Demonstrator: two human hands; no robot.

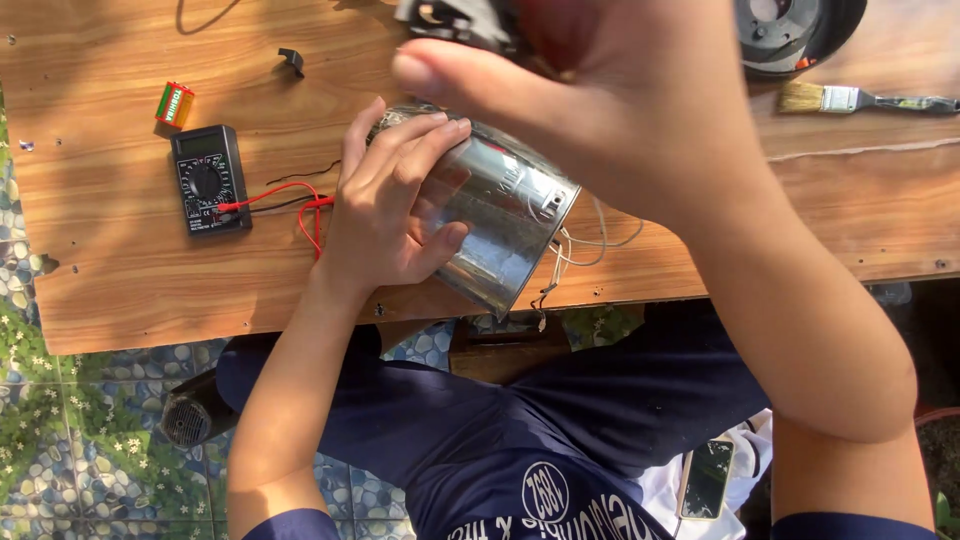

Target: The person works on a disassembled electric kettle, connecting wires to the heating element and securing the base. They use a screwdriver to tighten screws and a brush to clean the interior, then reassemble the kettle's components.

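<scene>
Metal Cylinder Held at the Bench Edge

Metal cylinder (500, 215), one in number, shiny and open-ended, is gripped by the left hand (385, 205), whose fingers (420, 140) are curled over its upper wall while the thumb is pressed against its side. It is held tilted over the near edge of the wooden bench (120, 290). Several thin pale wires (590, 240) are seen trailing from its right end. The right hand (600, 100) is raised close to the camera and blurred; a dark object is seen at its fingers, but whether it is grasped cannot be told. Left of the left hand, one black multimeter (208, 180) is laid flat, with its two leads (290, 195), one red and one black, running toward the wrist. One small battery (174, 104), green and orange, lies beyond the multimeter. One small black clip (291, 61) lies farther back. One paintbrush (860, 99) is laid at the right, beside one dark round part (800, 35).
</scene>
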